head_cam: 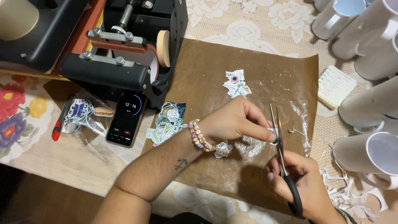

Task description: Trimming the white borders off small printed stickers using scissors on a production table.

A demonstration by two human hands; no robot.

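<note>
My left hand (236, 122), with a bead bracelet on the wrist, pinches a small paper cut-out (273, 133) between thumb and fingers. My right hand (296, 178) grips black-handled scissors (278, 137) whose blades point up and meet the cut-out. Both hands hover over a brown sheet of baking paper (257, 79). A pile of cut stickers (168, 120) lies left of my left wrist, one sticker (223, 149) sits under it, and a small heap (237, 84) lies farther up the sheet.
A black mug press (132, 54) stands at the top left with a phone (125, 118) in front of it. A red pen (60, 122) and bagged stickers (85, 114) lie left. White mugs (369, 37) crowd the right edge, beside a notepad (336, 85) and paper scraps (352, 195).
</note>
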